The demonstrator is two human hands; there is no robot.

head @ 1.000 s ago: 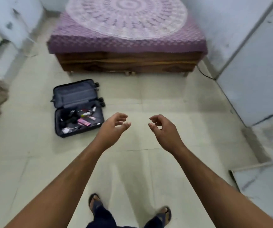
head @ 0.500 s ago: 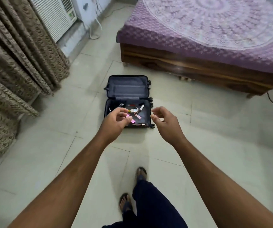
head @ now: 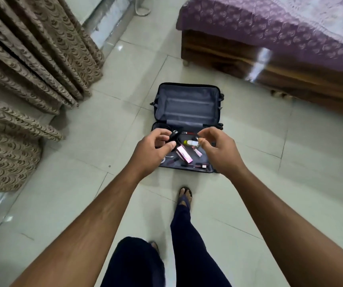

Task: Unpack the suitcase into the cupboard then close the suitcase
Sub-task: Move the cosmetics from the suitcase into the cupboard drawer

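A small dark suitcase (head: 187,104) lies open on the tiled floor, its lid flat toward the bed. The near half holds small items: a pink box (head: 184,154), a clear bottle with a yellow cap (head: 191,143), black cables (head: 174,135) and a few thin tubes. My left hand (head: 152,151) hovers in front of the suitcase's left part, fingers loosely curled, holding nothing. My right hand (head: 218,151) hovers over its right part, fingers also loosely curled and empty. Both hands are held up in the air, well above the suitcase. No cupboard is in view.
Brown patterned curtains (head: 21,79) hang on the left. A wooden bed with a purple cover (head: 280,27) stands at the upper right. My legs in dark trousers and sandals (head: 185,195) stand on the pale tiles just short of the suitcase.
I have turned and walked toward the suitcase; it now lies straight ahead and close. Both hands stay raised and empty, now in line with its near half.
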